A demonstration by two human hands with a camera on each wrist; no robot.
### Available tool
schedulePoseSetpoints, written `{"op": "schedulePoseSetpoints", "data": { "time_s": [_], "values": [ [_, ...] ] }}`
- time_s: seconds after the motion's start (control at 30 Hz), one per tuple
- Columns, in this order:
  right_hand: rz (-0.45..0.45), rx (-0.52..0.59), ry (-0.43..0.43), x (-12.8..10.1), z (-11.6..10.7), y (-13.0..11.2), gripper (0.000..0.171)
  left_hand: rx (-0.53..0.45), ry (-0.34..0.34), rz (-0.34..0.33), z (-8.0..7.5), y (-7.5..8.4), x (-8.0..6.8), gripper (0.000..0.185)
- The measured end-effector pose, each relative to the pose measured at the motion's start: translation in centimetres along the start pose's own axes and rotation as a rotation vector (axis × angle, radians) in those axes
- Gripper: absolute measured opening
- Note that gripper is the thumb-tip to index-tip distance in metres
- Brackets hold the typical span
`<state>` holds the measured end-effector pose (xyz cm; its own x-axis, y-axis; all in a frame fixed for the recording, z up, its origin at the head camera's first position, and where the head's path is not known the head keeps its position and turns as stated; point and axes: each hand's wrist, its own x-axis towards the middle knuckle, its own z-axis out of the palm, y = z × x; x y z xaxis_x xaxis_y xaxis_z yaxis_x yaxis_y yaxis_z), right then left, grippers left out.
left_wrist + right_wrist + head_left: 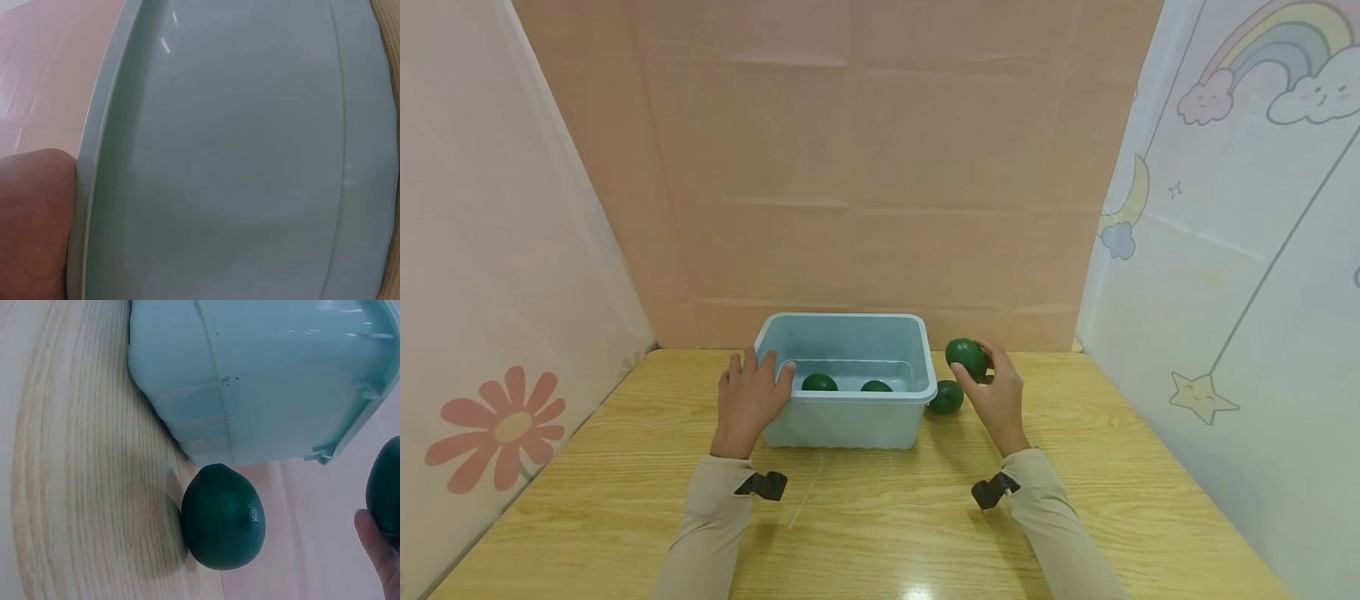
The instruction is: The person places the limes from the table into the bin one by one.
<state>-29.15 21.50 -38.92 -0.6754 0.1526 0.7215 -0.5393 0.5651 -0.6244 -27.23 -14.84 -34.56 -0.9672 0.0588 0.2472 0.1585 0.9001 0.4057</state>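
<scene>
A pale blue plastic bin (842,423) stands on the wooden table, with two dark green avocados (819,382) partly visible inside behind its front wall. My left hand (751,404) rests at the bin's front left corner, fingers spread over the rim. In the left wrist view, only part of that hand (34,225) shows beside the rim. Just right of the bin, my right hand (996,400) pinches an avocado (967,359) between thumb and fingers, above the table. Below it, another avocado (946,398) lies on the table close to the bin's right side.
The wooden table (625,483) extends around the bin. A brown-orange backdrop (865,183) rises behind its back edge. Printed cloth walls (1240,275) flank both sides. A thin pale strip (806,493) lies in front of the bin.
</scene>
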Motion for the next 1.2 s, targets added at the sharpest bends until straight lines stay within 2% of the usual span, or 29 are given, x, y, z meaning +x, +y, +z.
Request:
{"op": "schedulePoseSetpoints", "data": {
  "time_s": [0.67,1.2],
  "values": [
    [-0.026,0.012,0.002,-0.01,0.16,-0.14,0.051,-0.006,0.021,0.004,0.03,0.0,0.07,0.059],
    [-0.044,0.007,0.005,0.02,0.23,-0.37,0.05,-0.01,0.005,0.0,-0.13,0.1,-0.12,0.059]
  ]
}}
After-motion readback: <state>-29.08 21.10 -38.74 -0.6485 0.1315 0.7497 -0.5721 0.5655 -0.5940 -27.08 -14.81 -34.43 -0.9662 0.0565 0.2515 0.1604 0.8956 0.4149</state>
